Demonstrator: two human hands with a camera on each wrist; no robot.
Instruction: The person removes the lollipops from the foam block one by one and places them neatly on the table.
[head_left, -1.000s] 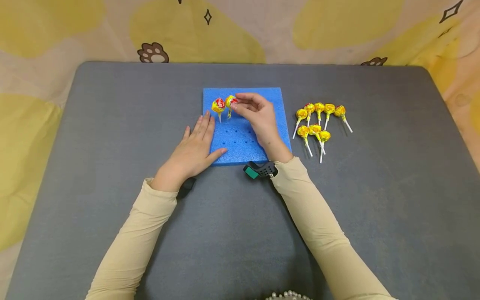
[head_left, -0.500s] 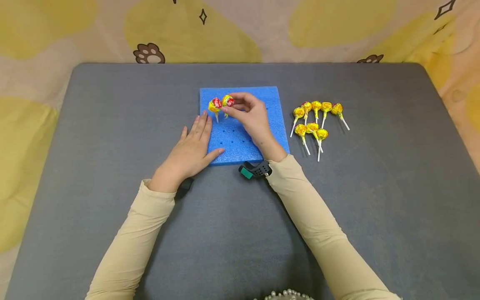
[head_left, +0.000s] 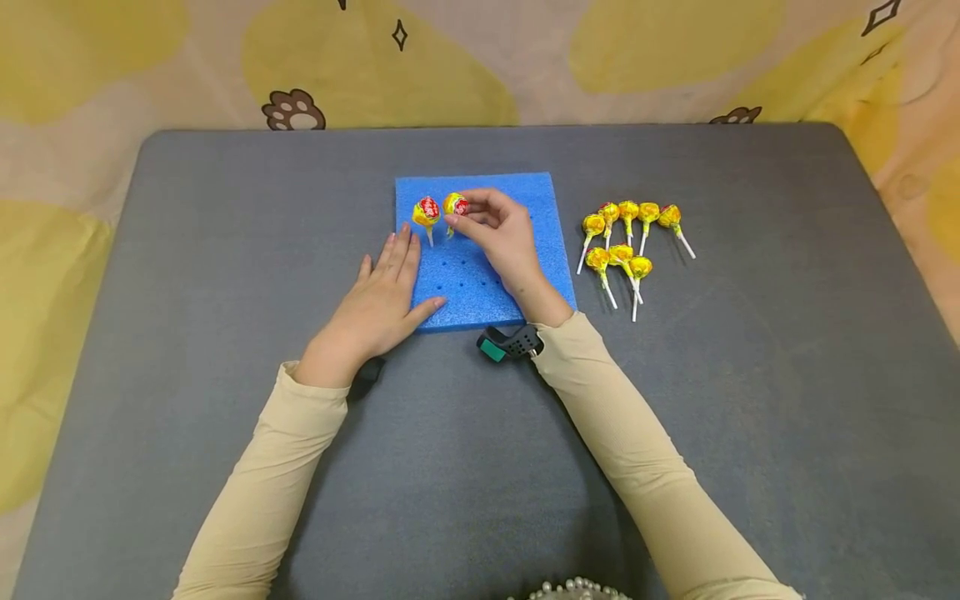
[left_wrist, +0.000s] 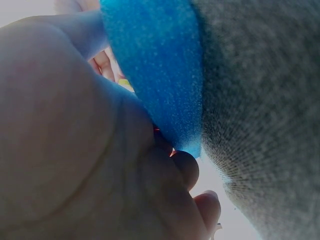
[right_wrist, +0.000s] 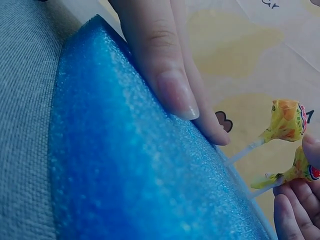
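Note:
A blue foam board [head_left: 480, 310] dotted with small holes lies on the grey table. My left hand [head_left: 375, 304] rests along its left side, fingers extended and thumb over the near-left corner. One yellow-and-red wrapped lollipop [head_left: 426, 212] stands upright in the board, just beyond the left fingertips. Right of it, my right hand [head_left: 504, 237] pinches a second lollipop [head_left: 453, 203] by its head between thumb and fingers. In the right wrist view, this lollipop's white stick [right_wrist: 266, 189] reaches down to the board's edge line; how deep it sits cannot be seen.
Several loose lollipops [head_left: 628, 211] lie in two rough rows on the table [head_left: 765, 350], right of the board. A patterned yellow cloth [head_left: 390, 83] hangs behind the table's far edge. Each wrist wears a dark strap [head_left: 517, 342].
The head view has shifted slightly. My right hand with its lollipop has edged a little away from the standing one. The left hand stays on the board.

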